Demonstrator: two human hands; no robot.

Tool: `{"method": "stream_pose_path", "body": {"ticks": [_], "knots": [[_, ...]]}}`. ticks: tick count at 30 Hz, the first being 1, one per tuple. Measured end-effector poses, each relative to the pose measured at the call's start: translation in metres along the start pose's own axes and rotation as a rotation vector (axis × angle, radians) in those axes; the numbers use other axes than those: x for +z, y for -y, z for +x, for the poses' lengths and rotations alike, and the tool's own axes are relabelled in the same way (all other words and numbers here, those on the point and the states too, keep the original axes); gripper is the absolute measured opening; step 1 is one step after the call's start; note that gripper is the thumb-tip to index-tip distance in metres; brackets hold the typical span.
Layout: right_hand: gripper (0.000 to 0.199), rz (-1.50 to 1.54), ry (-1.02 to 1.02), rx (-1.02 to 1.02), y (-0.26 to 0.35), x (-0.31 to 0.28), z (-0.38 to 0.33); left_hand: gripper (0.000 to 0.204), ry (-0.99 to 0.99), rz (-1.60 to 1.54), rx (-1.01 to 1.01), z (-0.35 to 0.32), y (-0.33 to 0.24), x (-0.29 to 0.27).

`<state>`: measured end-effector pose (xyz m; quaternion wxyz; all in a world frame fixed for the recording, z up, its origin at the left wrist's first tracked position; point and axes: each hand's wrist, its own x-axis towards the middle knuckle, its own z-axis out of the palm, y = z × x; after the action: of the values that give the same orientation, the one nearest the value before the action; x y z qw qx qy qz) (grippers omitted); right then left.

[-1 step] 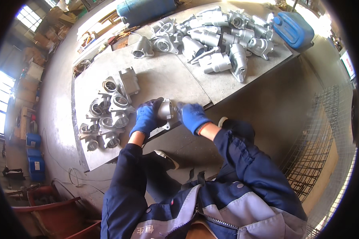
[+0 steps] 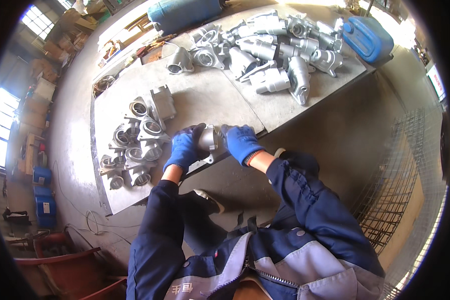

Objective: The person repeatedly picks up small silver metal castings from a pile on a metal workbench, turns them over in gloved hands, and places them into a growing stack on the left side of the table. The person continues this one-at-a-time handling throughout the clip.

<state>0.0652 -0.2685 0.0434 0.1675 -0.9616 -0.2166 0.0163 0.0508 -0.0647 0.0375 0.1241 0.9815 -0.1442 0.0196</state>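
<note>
A silver metal housing (image 2: 208, 138) with a round collar and a small lug is held at the near edge of the table. My left hand (image 2: 186, 148), in a blue glove with dark fingertips, is wrapped round its left side. At the collar's right side is my right hand (image 2: 242, 144), gloved alike, with its fingers curled in toward the part. Whatever those fingers hold, if anything, is hidden. To the left of my hands stands a group of similar silver housings (image 2: 151, 126), several with their round openings facing up.
A heap of silver housings (image 2: 262, 48) covers the table's far right part. Beside it sits a blue jerrycan (image 2: 367, 39); a blue drum (image 2: 185, 14) lies beyond the table (image 2: 205, 95). Wire mesh (image 2: 392, 185) is at the right, a red cart-like container (image 2: 70, 272) at lower left.
My right hand has shifted slightly up beside the housing's collar and looks sharper than before. The left hand keeps its hold on the housing.
</note>
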Motion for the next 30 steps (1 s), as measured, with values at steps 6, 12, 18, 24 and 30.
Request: {"method": "stream_pose_path", "body": {"ticks": [6, 12, 18, 24, 30], "knots": [[0.016, -0.398, 0.029, -0.118, -0.008, 0.016, 0.035, 0.08, 0.04, -0.007, -0.003, 0.002, -0.009, -0.007], [0.02, -0.244, 0.121, -0.103, -0.005, 0.014, 0.02, 0.075, 0.123, 0.09, -0.042, 0.002, -0.002, 0.001], [0.025, -0.066, 0.206, -0.085, 0.007, 0.006, -0.01, 0.081, 0.065, 0.033, -0.033, 0.001, -0.007, -0.006], [0.023, -0.027, 0.083, -0.357, 0.008, 0.131, -0.101, 0.086, 0.088, 0.047, -0.076, 0.005, 0.004, 0.005], [0.018, 0.194, 0.106, 0.006, -0.02, 0.015, -0.021, 0.08, 0.14, 0.03, -0.031, 0.013, -0.002, -0.003]]}}
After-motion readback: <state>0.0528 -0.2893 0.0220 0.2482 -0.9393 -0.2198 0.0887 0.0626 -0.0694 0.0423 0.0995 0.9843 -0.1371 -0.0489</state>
